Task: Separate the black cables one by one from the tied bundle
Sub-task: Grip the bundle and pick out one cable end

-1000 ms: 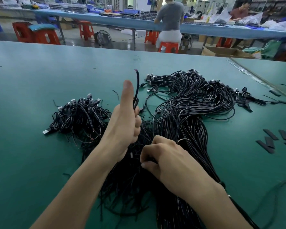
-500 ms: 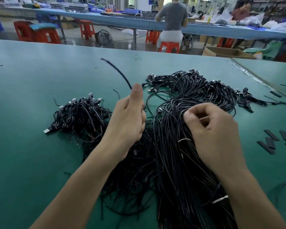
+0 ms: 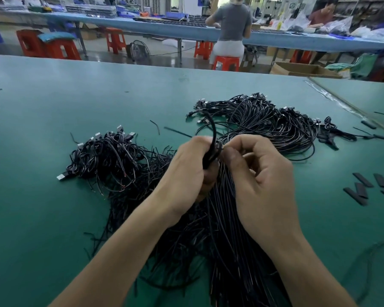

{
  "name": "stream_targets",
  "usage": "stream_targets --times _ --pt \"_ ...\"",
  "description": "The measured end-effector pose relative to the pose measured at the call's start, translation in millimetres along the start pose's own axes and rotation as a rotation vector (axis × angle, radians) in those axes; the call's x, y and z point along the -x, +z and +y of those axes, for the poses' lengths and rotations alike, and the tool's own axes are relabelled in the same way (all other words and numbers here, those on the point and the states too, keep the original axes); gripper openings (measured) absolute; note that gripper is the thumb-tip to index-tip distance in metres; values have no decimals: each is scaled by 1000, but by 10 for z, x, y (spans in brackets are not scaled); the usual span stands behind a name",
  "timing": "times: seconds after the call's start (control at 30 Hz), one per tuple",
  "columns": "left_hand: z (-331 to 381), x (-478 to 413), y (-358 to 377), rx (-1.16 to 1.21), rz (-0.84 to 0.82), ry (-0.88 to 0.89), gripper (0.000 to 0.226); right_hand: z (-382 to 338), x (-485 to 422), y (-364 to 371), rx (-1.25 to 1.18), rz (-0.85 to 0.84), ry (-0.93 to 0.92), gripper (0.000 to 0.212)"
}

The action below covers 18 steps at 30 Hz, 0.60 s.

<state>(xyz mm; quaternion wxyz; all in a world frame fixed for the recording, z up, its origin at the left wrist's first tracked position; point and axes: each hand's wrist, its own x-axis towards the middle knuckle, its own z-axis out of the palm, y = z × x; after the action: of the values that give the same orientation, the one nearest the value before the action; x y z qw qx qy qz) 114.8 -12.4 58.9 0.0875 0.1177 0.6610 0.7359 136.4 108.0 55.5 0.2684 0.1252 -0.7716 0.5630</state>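
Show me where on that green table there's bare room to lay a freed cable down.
Widest bare patch: the green table left of the small cable pile. Another runs beyond both piles toward the far edge. Crowded: the middle, where the left hand and right hand hold a cable over the big bundle, and the right side, dotted with black strips.

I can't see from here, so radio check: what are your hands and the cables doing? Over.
Left hand grips one black cable. Right hand pinches it alongside. Tied bundle lies tangled under both hands.
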Motion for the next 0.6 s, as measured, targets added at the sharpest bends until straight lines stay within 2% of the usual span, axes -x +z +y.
stream_targets --times 0.17,0.27,0.37,0.5,0.6 --pt "25 -13 -24 87 128 120 29 -10 8 -34 182 -104 -76 21" --pt "6 -33 5 45 210 174 43 -22 6 -53 274 -149 -147 16" --pt "-47 -53 5 -96 264 148 52 -37 7 -81 376 -227 -256 8" --pt "-46 -14 -43 -99 99 -9 50 -54 -7 -136 510 -261 -397 15" --pt "14 43 -5 -59 -36 -143 63 -76 -25 -178 431 -280 -399 16"
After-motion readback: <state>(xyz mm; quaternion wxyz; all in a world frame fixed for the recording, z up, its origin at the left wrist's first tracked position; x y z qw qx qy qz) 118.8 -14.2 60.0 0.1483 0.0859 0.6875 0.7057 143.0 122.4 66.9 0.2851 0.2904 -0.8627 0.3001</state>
